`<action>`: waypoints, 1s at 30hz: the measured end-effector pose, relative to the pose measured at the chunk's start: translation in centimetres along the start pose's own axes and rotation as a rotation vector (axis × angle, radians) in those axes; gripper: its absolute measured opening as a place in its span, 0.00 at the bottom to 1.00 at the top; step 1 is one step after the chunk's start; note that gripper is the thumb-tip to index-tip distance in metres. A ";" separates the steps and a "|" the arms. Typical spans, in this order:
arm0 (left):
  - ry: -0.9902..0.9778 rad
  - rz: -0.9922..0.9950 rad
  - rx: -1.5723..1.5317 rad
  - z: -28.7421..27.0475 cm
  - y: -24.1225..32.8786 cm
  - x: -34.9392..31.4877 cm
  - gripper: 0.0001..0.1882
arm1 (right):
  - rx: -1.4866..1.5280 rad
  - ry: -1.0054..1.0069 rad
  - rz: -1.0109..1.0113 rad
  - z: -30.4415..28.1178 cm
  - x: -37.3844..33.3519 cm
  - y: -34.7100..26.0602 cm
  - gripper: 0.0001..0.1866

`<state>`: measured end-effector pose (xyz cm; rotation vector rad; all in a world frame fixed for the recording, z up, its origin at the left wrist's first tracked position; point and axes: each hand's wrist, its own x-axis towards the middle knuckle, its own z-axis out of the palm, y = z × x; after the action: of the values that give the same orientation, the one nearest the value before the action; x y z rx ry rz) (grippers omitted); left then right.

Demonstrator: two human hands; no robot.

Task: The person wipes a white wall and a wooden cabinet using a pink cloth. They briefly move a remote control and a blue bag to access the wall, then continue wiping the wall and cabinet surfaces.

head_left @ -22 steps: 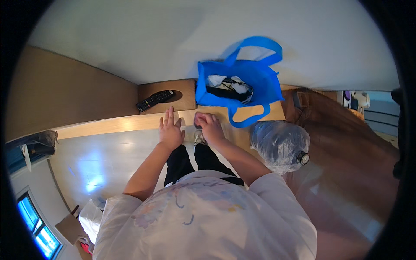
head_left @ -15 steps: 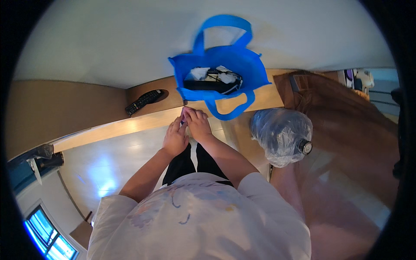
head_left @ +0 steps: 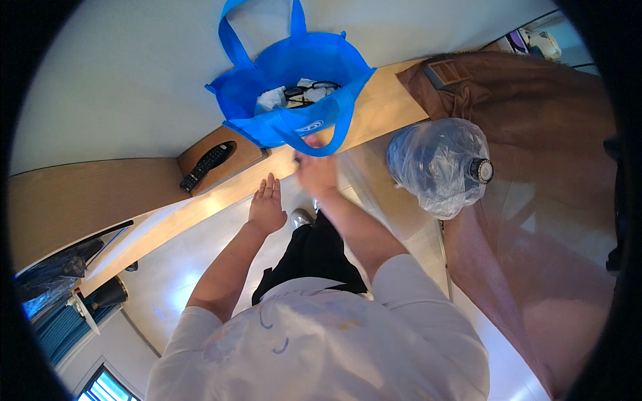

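My left hand (head_left: 267, 208) is held out over the floor in front of the shelf edge, fingers stretched and nothing in it. My right hand (head_left: 317, 175) reaches up to the front handle of the blue tote bag (head_left: 251, 100), smeared by motion. Its fingers are partly hidden behind the handle, and a blurred pinkish patch shows in the handle's loop; I cannot make out whether that is a held thing or fingertips. The bag stands gaping on the wooden shelf (head_left: 384, 100), with crumpled white paper (head_left: 271, 100) and a dark cable-like thing (head_left: 326, 85) inside.
Left of the bag, a black remote control (head_left: 208, 164) lies on the shelf. To the right stands a large water bottle (head_left: 438, 164) in clear plastic wrap. A brown cloth (head_left: 535, 134) spreads beyond it, with a small wooden box (head_left: 448, 72) on top.
My hands have come apart; both were together on a small pink thing. The left one has opened out, and the right has moved to the bag's handle. The view has turned.
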<state>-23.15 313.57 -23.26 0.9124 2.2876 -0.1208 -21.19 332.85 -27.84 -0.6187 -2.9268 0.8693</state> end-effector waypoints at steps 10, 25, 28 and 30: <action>-0.041 -0.016 0.037 -0.8 -0.1 0.1 0.47 | -0.179 0.241 -0.272 2.1 -2.4 1.9 0.29; 0.200 0.109 -0.131 -1.1 11.1 5.2 0.52 | -0.362 0.383 -0.081 -6.0 4.9 13.6 0.23; 0.218 0.144 -0.128 -2.8 14.3 9.1 0.53 | -0.240 0.369 -0.100 -6.4 6.9 14.1 0.23; 0.193 0.123 -0.094 -3.9 16.1 11.5 0.54 | -0.183 0.389 -0.112 -7.3 9.9 14.7 0.23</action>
<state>-21.12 333.57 -24.82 1.0512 2.3826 0.1323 -23.91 351.62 -30.30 -0.5515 -2.6677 0.4153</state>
